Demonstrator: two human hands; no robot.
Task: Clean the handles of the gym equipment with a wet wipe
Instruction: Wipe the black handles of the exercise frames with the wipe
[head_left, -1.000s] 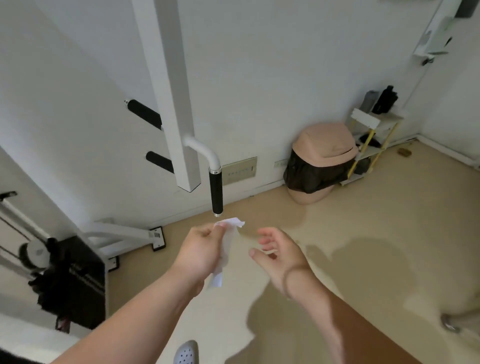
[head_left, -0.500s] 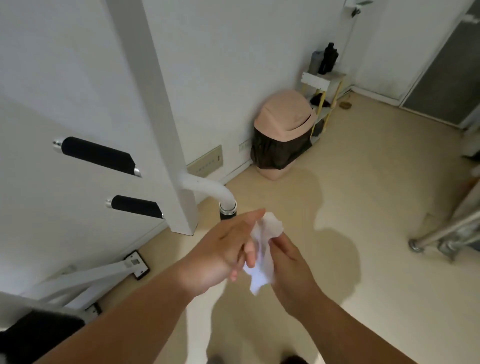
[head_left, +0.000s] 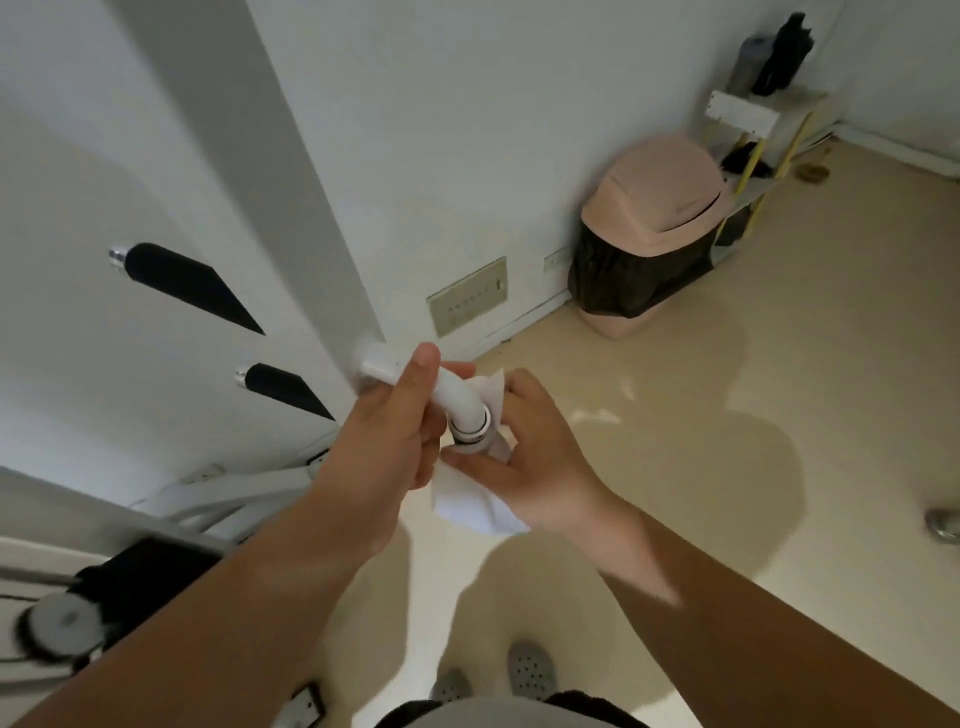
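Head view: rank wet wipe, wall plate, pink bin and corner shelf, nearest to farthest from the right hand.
1. wet wipe, held in the right hand.
2. wall plate, low on the wall beyond.
3. pink bin, farther right along the wall.
4. corner shelf, behind the bin.

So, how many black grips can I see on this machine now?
2: the upper grip left of the post, and the lower grip beneath it. Another may be hidden under the wipe.

The white tube (head_left: 452, 387) is glossy, its metal collar (head_left: 471, 423) shiny, the wipe (head_left: 467, 506) soft, the black handles (head_left: 192, 286) matt.
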